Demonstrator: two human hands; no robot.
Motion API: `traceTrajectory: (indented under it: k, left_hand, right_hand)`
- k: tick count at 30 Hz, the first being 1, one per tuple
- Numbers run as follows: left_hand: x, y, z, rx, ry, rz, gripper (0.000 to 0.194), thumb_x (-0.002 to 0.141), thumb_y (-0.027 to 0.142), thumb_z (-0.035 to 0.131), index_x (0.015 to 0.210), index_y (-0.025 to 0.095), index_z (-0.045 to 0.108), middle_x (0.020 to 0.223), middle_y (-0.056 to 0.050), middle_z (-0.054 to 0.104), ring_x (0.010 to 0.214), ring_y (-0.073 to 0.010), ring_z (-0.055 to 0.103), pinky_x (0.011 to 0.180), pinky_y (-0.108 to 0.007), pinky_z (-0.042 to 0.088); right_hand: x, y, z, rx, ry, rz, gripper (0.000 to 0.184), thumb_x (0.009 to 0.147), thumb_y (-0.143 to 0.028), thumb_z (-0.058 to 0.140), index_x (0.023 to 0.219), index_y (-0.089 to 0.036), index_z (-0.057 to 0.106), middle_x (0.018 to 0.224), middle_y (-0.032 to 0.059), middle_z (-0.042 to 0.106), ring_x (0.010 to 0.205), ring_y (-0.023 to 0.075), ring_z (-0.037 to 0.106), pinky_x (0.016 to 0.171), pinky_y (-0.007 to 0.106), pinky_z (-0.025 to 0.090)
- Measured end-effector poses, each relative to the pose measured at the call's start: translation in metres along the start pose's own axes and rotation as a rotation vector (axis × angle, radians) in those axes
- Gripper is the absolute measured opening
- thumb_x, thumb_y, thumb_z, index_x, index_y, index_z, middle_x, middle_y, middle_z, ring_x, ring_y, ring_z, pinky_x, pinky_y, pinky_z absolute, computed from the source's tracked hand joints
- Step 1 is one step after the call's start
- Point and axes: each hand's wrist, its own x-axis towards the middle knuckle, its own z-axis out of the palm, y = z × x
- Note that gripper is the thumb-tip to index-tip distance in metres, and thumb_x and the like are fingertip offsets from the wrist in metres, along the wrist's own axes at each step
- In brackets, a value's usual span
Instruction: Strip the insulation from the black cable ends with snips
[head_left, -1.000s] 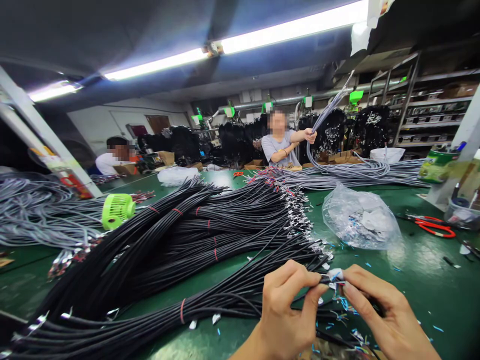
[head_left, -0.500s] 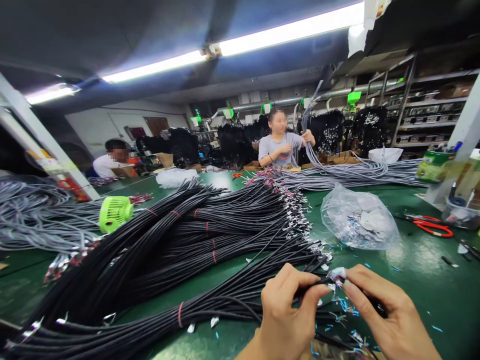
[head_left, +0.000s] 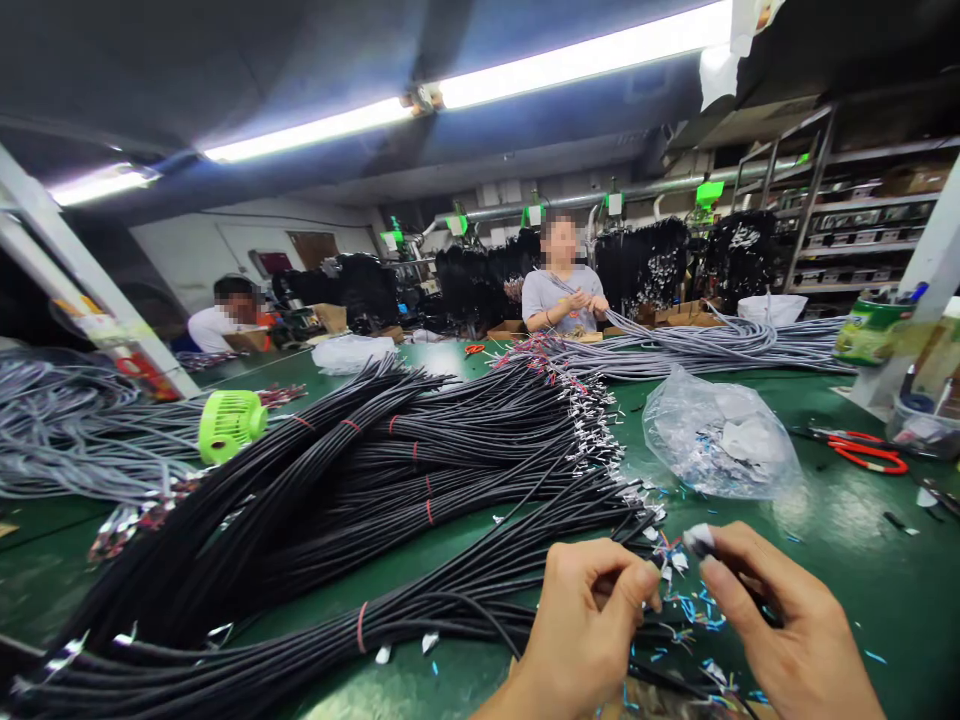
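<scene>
Near the bench's front right, my left hand [head_left: 596, 610] is closed in a pinch around a black cable, mostly hidden by the fingers. Coloured wire ends [head_left: 664, 548] show just beyond its fingertips. My right hand [head_left: 780, 605] is a little to the right, thumb and forefinger holding a small white-and-dark scrap [head_left: 699, 540]. Something dark sits in its palm, too shadowed to name. Beside the hands lies a bundle of black cables [head_left: 420, 610] tied with a red band, its stripped ends pointing right.
More black cables [head_left: 480, 430] fill the green bench [head_left: 840, 560]. A clear plastic bag [head_left: 720, 435] of scraps and red-handled pliers [head_left: 866, 455] lie right. A green fan [head_left: 231, 427] and grey cables [head_left: 67, 430] are left. A co-worker [head_left: 561, 285] holds grey cables across the bench.
My hands have drawn apart; the white-and-dark scrap has come away with my right fingers. My left hand has turned and shifted slightly right. The co-worker has lowered the grey cables.
</scene>
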Motion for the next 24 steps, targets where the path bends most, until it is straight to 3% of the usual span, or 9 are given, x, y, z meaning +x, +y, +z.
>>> traceTrajectory:
  k: [3,5,11,15,19,21,24]
  left_hand:
    - [-0.002,-0.001,0.002,0.181,0.091,0.141,0.026,0.079,0.024,0.059,0.057,0.011,0.066,0.050,0.000,0.050,0.047,-0.0087,0.040,0.046,-0.021,0.027]
    - [-0.003,-0.002,0.004,0.229,0.108,0.188,0.021,0.077,0.019,0.062,0.058,0.011,0.068,0.051,-0.001,0.053,0.048,-0.0092,0.043,0.047,-0.021,0.029]
    - [-0.002,-0.002,0.004,0.210,0.128,0.195,0.014,0.074,0.016,0.065,0.062,0.011,0.069,0.055,-0.003,0.060,0.051,-0.0105,0.049,0.050,-0.020,0.035]
    - [0.001,0.000,0.001,0.228,0.069,0.170,0.021,0.078,0.018,0.060,0.060,0.011,0.068,0.053,-0.002,0.057,0.051,-0.0102,0.046,0.050,-0.021,0.031]
    - [0.006,-0.001,-0.001,0.105,-0.048,0.094,0.032,0.082,0.028,0.055,0.058,0.011,0.065,0.049,0.001,0.048,0.047,-0.0093,0.039,0.047,-0.022,0.026]
    - [0.007,-0.001,0.000,0.015,-0.070,0.012,0.032,0.081,0.031,0.055,0.058,0.011,0.062,0.048,0.003,0.043,0.046,-0.0088,0.035,0.045,-0.022,0.025]
    - [0.006,-0.001,0.004,-0.007,-0.046,-0.062,0.028,0.078,0.033,0.059,0.059,0.011,0.060,0.050,0.003,0.042,0.047,-0.0087,0.033,0.045,-0.022,0.024]
  right_hand:
    - [-0.001,-0.003,0.003,0.124,0.041,0.168,0.014,0.079,-0.036,0.065,0.078,-0.023,0.061,0.067,-0.0034,0.054,0.053,0.0107,0.050,0.044,0.018,0.041]
    - [-0.001,-0.004,0.005,0.170,0.050,0.264,0.017,0.078,-0.038,0.065,0.073,-0.022,0.059,0.066,-0.0035,0.051,0.054,0.0108,0.046,0.045,0.020,0.038]
    - [0.003,0.001,0.000,0.183,-0.065,0.301,0.021,0.078,-0.037,0.065,0.067,-0.021,0.060,0.064,-0.0015,0.051,0.058,0.0127,0.046,0.049,0.022,0.037]
    - [0.001,0.003,0.004,0.398,-0.094,0.360,0.027,0.076,-0.043,0.068,0.067,-0.019,0.060,0.062,-0.0022,0.045,0.055,0.0105,0.039,0.048,0.021,0.032]
    - [-0.006,-0.001,0.013,0.760,-0.253,0.599,0.039,0.077,-0.057,0.060,0.085,-0.020,0.056,0.060,-0.0071,0.030,0.048,0.0068,0.019,0.041,0.020,0.018]
    - [-0.006,-0.002,0.016,0.619,-0.245,0.505,0.034,0.083,-0.053,0.055,0.083,-0.019,0.053,0.062,-0.0059,0.033,0.049,0.0079,0.024,0.043,0.021,0.022]
    - [-0.002,0.000,0.015,0.092,-0.055,0.137,0.020,0.088,-0.031,0.052,0.072,-0.020,0.049,0.064,-0.0028,0.042,0.055,0.0112,0.038,0.050,0.023,0.032]
